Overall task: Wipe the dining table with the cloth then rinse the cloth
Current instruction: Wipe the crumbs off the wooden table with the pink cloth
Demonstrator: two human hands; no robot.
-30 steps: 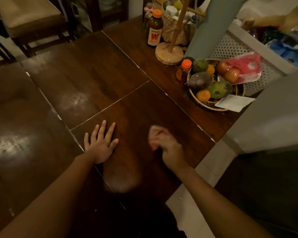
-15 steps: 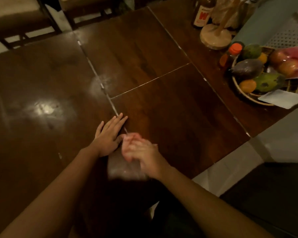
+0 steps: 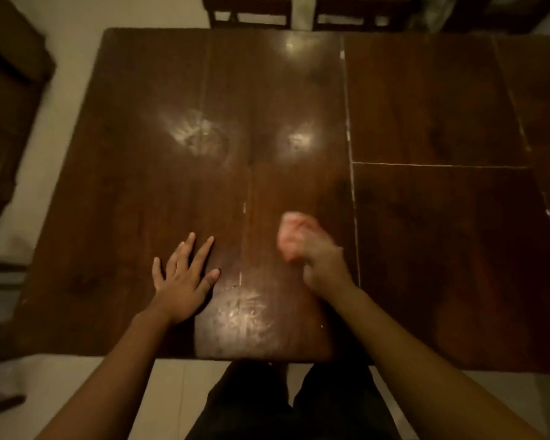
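Note:
The dark wooden dining table [image 3: 426, 106] fills the view, glossy with light reflections and pale seams between its boards. My right hand [image 3: 319, 254] is blurred by motion near the front middle of the table. Its fingers are curled round a small pinkish cloth [image 3: 291, 235], which sticks out at the hand's far left side and lies against the wood. My left hand [image 3: 185, 277] rests flat on the table to the left, fingers spread, holding nothing. A shiny streaked patch [image 3: 251, 312] lies between my two forearms near the front edge.
Dark chairs [image 3: 251, 11] stand beyond the far edge of the table. A dark piece of furniture [image 3: 10, 90] stands at the left over pale floor [image 3: 61, 42]. The table's front edge runs just above my dark-clothed legs [image 3: 283, 408].
The view has swung left, so the fruit basket and bottles are out of frame. My right hand with the cloth has moved away from my left hand, which stays flat on the table.

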